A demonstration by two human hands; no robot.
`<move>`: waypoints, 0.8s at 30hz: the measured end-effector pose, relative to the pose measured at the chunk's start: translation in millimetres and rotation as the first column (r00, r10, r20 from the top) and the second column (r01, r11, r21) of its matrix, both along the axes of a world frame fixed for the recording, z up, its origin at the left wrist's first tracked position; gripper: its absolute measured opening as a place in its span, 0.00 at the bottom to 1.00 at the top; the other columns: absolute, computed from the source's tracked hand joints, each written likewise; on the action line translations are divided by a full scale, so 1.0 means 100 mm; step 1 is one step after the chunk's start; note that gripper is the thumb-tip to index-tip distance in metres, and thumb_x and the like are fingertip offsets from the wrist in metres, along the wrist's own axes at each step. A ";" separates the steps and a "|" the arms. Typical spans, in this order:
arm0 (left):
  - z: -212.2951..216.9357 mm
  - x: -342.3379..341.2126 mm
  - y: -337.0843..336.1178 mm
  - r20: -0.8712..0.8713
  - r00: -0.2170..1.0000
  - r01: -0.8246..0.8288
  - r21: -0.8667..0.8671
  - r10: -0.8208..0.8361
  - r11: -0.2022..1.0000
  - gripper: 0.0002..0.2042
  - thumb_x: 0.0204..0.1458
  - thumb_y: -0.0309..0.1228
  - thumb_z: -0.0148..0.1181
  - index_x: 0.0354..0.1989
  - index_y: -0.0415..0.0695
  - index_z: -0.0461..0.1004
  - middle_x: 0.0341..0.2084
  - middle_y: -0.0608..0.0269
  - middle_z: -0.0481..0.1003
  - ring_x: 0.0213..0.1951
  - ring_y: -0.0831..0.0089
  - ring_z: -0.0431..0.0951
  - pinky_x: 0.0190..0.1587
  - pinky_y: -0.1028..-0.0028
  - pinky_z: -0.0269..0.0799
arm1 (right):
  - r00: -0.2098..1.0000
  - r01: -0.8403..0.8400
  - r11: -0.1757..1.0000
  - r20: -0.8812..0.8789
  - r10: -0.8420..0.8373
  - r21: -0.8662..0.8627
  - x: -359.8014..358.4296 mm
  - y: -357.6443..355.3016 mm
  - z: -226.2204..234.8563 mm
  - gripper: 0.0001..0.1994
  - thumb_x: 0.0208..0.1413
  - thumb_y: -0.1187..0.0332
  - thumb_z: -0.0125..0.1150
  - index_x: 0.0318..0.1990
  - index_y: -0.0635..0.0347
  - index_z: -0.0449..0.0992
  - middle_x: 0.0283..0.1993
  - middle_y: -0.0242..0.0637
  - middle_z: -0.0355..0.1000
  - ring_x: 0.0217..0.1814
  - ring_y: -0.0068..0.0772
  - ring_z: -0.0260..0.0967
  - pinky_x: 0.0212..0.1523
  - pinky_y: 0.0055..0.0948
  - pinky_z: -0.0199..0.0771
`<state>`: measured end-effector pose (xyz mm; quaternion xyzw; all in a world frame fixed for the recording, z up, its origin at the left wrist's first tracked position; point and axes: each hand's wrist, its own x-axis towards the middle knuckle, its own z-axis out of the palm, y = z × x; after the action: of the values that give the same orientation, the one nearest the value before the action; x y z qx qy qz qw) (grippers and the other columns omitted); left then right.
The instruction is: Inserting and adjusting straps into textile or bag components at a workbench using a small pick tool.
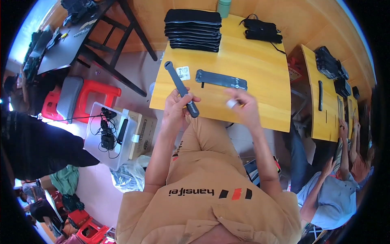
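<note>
My left hand (177, 106) is closed around the lower part of a long, flat black bar (178, 79), with a round eyelet at its far end. The bar tilts up and to the left over the table's near edge. A second, wider flat black piece (221, 80) lies on the wooden table, with small white marks toward its right end. My right hand (246, 106) is just below that piece, smeared by motion, its fingers partly bent. A small white thing (232, 103) shows at its fingertips; whether it is held or wrapped on a finger, I cannot tell.
A white printed label (183, 73) lies behind the bar. Farther back are a stack of black flat cases (193, 30), a green bottle (224, 8) and a black pouch (263, 31). A clear bin of cables (107, 136) stands at left. People sit at a table (321, 101) on the right.
</note>
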<state>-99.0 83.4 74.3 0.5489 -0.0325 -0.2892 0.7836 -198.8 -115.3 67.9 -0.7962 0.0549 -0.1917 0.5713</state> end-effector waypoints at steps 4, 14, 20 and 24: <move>0.02 -0.15 -0.14 0.026 0.997 0.068 -0.027 -0.068 0.997 0.15 0.50 0.29 0.54 0.44 0.37 0.61 0.24 0.58 0.75 0.20 0.84 0.71 0.17 0.87 0.62 | 0.972 -0.234 0.972 -0.006 0.234 -0.011 -0.04 0.53 0.31 0.14 0.41 0.77 0.61 0.40 0.62 0.75 0.25 0.29 0.64 0.26 0.19 0.59 0.26 0.18 0.59; 0.12 -0.42 -0.17 -0.196 0.975 0.042 -0.319 -0.109 0.947 0.10 0.53 0.26 0.50 0.41 0.33 0.66 0.31 0.55 0.74 0.33 0.71 0.77 0.37 0.77 0.76 | 0.994 -0.071 0.867 -0.038 0.103 0.492 -0.20 0.47 0.33 0.12 0.51 0.68 0.54 0.43 0.63 0.74 0.24 0.25 0.57 0.14 0.13 0.52 0.15 0.14 0.50; 0.16 -0.39 -0.08 -0.201 0.974 0.015 -0.383 -0.099 0.924 0.12 0.54 0.27 0.48 0.43 0.32 0.66 0.31 0.51 0.75 0.35 0.64 0.78 0.38 0.74 0.77 | 0.976 -0.093 0.882 -0.132 0.173 0.462 -0.42 0.42 0.50 0.18 0.57 0.64 0.42 0.51 0.63 0.68 0.27 0.25 0.56 0.13 0.10 0.50 0.14 0.12 0.48; 0.17 -0.42 -0.07 -0.211 0.971 0.021 -0.409 -0.117 0.912 0.12 0.54 0.27 0.48 0.43 0.32 0.66 0.30 0.51 0.75 0.33 0.64 0.78 0.36 0.75 0.78 | 0.970 -0.105 0.962 -0.187 0.155 0.252 -0.46 0.51 0.64 0.19 0.50 0.76 0.47 0.52 0.63 0.67 0.28 0.34 0.63 0.24 0.19 0.59 0.26 0.16 0.60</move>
<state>-141.2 76.2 91.4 0.3366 -0.0198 -0.3656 0.8675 -245.1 -63.9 132.3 -0.7384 0.0835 -0.0622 0.6663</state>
